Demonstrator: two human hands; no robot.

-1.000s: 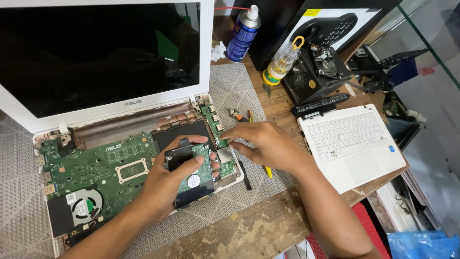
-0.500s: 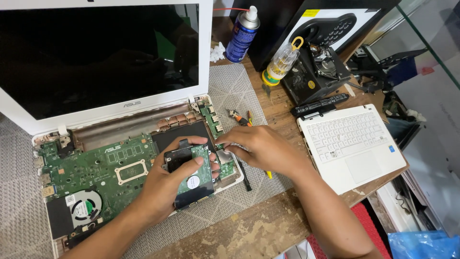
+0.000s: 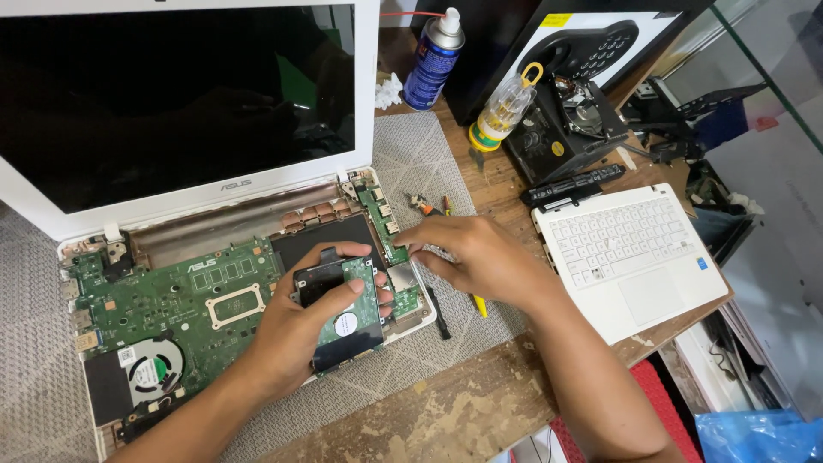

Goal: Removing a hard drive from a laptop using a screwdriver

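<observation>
The left hand (image 3: 296,330) is gripping the hard drive (image 3: 339,313) over the opened laptop's motherboard (image 3: 171,296), while the right hand (image 3: 480,257) is pinching at the drive's right edge, apparently seating it; aligning its connector seems next.

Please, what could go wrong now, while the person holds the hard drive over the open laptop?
1. The left hand holds the hard drive tilted above the green motherboard; if it slips, it may hit bare components.
2. The right hand works at the drive's edge with bare fingers, so static or strain on the connector is possible.
3. A screwdriver lies partly under the right hand and could be knocked.
</observation>
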